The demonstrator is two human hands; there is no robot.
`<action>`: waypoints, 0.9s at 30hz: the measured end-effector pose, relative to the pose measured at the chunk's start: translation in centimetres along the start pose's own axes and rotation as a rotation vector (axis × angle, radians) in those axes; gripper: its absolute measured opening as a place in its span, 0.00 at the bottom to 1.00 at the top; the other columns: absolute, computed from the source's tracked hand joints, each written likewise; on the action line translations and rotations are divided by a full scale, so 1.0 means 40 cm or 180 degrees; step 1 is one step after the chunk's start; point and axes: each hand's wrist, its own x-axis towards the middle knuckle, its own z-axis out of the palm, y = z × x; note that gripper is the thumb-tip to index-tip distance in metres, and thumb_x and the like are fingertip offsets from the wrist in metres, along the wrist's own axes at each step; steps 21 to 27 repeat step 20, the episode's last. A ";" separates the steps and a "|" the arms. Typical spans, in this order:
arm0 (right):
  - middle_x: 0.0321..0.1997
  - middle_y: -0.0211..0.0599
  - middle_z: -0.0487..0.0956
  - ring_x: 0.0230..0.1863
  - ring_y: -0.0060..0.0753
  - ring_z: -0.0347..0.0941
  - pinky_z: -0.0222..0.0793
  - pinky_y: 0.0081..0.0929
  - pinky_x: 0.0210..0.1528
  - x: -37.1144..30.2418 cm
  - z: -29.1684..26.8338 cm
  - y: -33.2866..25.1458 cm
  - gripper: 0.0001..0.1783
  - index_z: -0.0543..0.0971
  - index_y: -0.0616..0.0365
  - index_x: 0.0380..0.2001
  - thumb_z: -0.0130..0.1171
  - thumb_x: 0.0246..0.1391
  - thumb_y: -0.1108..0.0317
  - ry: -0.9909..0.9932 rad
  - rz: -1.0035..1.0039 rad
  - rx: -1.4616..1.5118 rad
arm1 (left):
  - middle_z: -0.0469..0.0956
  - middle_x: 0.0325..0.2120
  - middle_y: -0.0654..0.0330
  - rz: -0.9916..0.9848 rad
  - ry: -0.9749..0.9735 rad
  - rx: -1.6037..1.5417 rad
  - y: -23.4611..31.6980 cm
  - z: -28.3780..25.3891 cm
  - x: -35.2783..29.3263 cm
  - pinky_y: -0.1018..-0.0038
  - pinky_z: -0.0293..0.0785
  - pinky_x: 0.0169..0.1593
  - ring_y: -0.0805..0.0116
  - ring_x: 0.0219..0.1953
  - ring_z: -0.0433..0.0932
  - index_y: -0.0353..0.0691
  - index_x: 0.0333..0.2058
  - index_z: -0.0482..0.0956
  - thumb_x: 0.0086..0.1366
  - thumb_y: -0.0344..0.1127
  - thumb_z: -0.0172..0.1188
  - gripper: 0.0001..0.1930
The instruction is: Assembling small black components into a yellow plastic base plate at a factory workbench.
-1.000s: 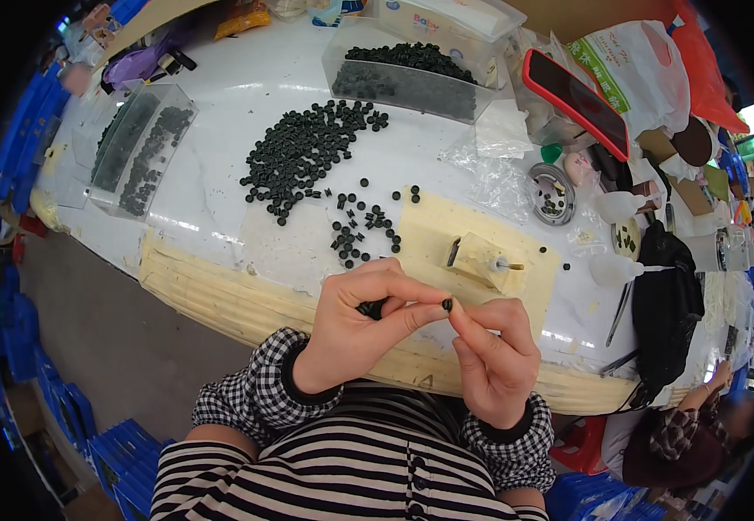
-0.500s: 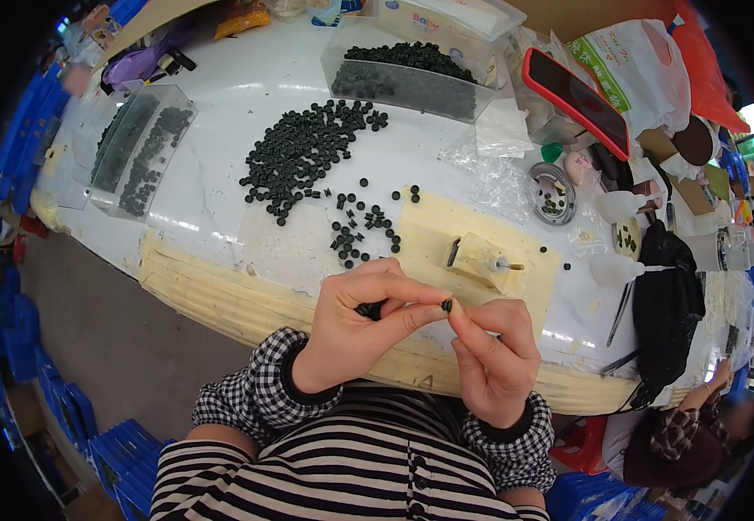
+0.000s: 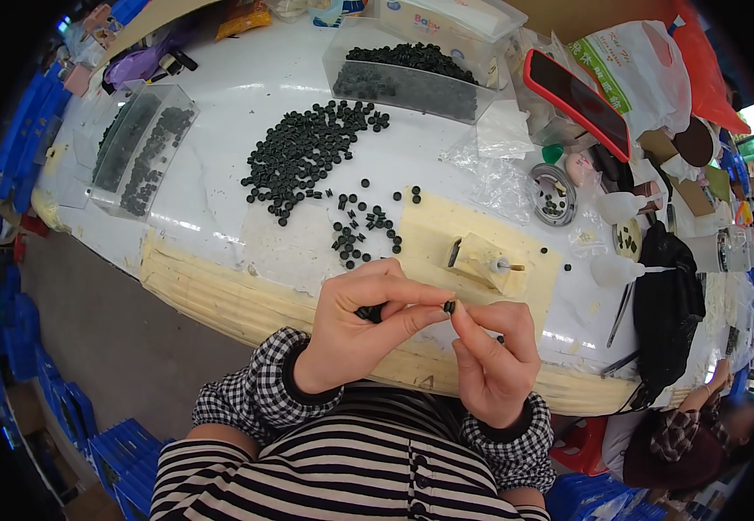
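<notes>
My left hand (image 3: 351, 321) pinches a small black grooved round part (image 3: 449, 306) between thumb and forefinger, in front of my chest. The thumb and forefinger of my right hand (image 3: 500, 360) meet the same part from the other side. More black pieces (image 3: 370, 312) are tucked in the curled fingers of my left hand. A dark bit (image 3: 500, 339) also shows among the right fingers. Just beyond the hands lie loose black parts (image 3: 365, 233) of the same kind. A cream block with a metal pin (image 3: 490, 260) stands on a yellowish sheet (image 3: 425, 226).
A large heap of black parts (image 3: 299, 156) covers the table's middle. Clear bins of parts stand at the back (image 3: 407, 91) and left (image 3: 142, 156). To the right are a red-cased phone (image 3: 577, 104), a round metal tin (image 3: 552, 194), tweezers (image 3: 620, 314) and a black bag (image 3: 665, 313).
Both hands stay almost in place, fingertips still together on the part. The right fingers have shifted slightly, and a dark bit now shows among them.
</notes>
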 end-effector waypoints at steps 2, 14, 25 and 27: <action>0.37 0.34 0.78 0.34 0.35 0.70 0.67 0.28 0.36 -0.001 -0.001 0.000 0.23 0.83 0.57 0.44 0.66 0.38 0.79 -0.0011 0.0029 0.0024 | 0.67 0.18 0.70 -0.0009 0.0004 -0.0018 0.001 0.001 0.000 0.84 0.58 0.27 0.82 0.23 0.62 0.37 0.36 0.84 0.52 0.21 0.68 0.11; 0.36 0.32 0.79 0.32 0.34 0.68 0.67 0.26 0.35 -0.001 -0.001 0.002 0.23 0.83 0.58 0.44 0.66 0.38 0.78 0.0016 -0.0012 0.0023 | 0.66 0.17 0.71 -0.0041 -0.0028 -0.0001 0.003 0.002 0.000 0.84 0.58 0.27 0.82 0.23 0.62 0.37 0.37 0.84 0.53 0.21 0.68 0.11; 0.36 0.32 0.79 0.32 0.34 0.68 0.67 0.26 0.35 -0.002 -0.001 0.002 0.23 0.83 0.57 0.43 0.66 0.38 0.78 -0.0011 -0.0007 0.0034 | 0.66 0.18 0.70 -0.0009 -0.0023 0.0020 0.003 -0.001 0.003 0.84 0.59 0.28 0.82 0.22 0.62 0.40 0.39 0.85 0.54 0.25 0.68 0.12; 0.36 0.32 0.79 0.32 0.34 0.68 0.67 0.26 0.35 -0.002 -0.001 0.002 0.23 0.83 0.57 0.43 0.66 0.38 0.78 -0.0011 -0.0007 0.0034 | 0.66 0.18 0.70 -0.0009 -0.0023 0.0020 0.003 -0.001 0.003 0.84 0.59 0.28 0.82 0.22 0.62 0.40 0.39 0.85 0.54 0.25 0.68 0.12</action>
